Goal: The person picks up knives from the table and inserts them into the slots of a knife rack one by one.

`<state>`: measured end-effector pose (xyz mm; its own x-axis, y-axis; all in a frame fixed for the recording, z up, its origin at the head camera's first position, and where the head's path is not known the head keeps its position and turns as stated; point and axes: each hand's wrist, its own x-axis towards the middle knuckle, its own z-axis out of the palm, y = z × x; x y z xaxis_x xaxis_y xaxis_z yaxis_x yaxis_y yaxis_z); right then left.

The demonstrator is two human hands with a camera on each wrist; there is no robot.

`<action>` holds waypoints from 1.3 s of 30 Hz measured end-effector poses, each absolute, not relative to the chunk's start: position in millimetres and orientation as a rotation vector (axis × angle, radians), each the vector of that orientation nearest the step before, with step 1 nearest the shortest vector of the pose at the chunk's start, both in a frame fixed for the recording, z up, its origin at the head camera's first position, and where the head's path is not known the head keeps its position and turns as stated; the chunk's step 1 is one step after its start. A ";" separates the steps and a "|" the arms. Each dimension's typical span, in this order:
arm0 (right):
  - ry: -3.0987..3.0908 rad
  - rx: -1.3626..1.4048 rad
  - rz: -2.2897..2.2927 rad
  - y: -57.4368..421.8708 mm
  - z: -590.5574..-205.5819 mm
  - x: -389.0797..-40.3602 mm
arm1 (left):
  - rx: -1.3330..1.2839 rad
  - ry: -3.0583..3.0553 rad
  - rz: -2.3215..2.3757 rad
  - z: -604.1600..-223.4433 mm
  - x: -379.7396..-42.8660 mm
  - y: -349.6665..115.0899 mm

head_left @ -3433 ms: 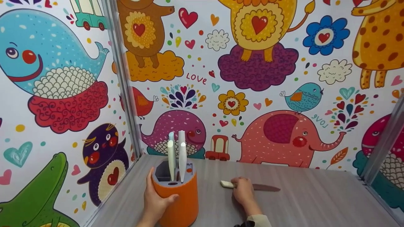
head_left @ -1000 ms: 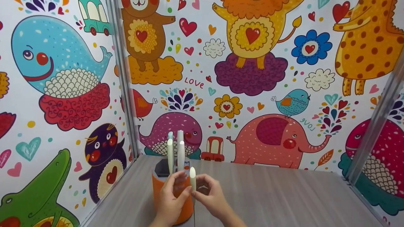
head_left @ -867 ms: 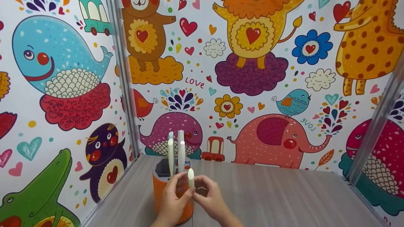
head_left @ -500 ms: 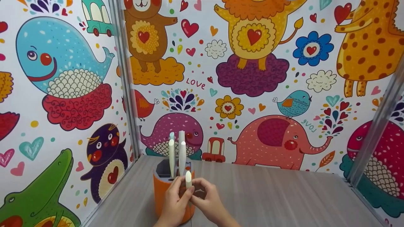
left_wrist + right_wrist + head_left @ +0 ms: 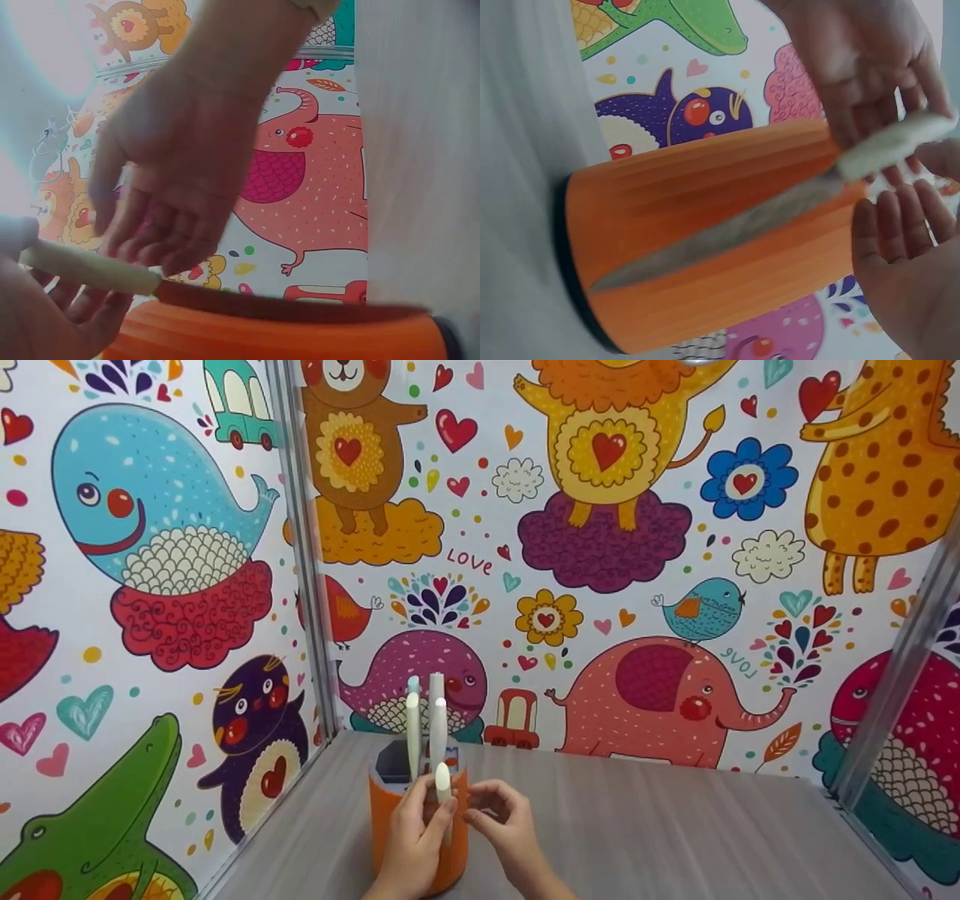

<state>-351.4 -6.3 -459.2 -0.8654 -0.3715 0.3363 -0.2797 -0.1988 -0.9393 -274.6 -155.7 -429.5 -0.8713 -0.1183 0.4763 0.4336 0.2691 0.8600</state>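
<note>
My left hand (image 5: 412, 829) pinches the pale cream handle of a kitchen knife (image 5: 442, 781), which stands handle up in front of the orange knife block (image 5: 384, 832). In the right wrist view the knife's dark blade (image 5: 727, 231) points down across the outside of the block, not in a slot. My right hand (image 5: 511, 825) is just right of the handle, its fingers loosely bent and holding nothing. The left wrist view shows that right hand (image 5: 180, 165) above the knife, fingers hanging relaxed. Several light handles (image 5: 413, 735) stick up from the block's grey top.
The block stands on a grey wood-grain table (image 5: 637, 840), which extends to its right. Printed cartoon walls (image 5: 637, 547) close off the back and the left. Metal frame posts (image 5: 304, 547) rise at the corners.
Earlier my right hand gripped the knife lying on the table while my left held the block. The knife then came upright between both hands. Now my right hand has let go and moved right.
</note>
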 end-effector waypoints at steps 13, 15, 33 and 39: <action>2.032 -0.465 -2.110 -18.2 -527.4 -390.4 | -0.234 -1.976 -1.650 -410.8 -263.7 -170.7; 1.995 -0.473 -2.070 -18.7 -535.9 -392.6 | -0.230 -1.976 -1.654 -408.3 -261.1 -172.0; 1.939 -0.506 -1.935 -27.7 -553.4 -391.9 | -0.238 -1.886 -1.504 -389.2 -231.7 -174.7; 1.948 -0.581 -1.947 -26.0 -548.7 -397.2 | -0.291 -1.792 -1.407 -383.2 -233.4 -172.9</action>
<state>-397.2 -26.0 -548.7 -0.8643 -0.4998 0.0561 -0.0563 -0.0147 -0.9983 -233.4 -172.9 -383.2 -0.6368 -0.2941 0.7127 0.6226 0.3491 0.7003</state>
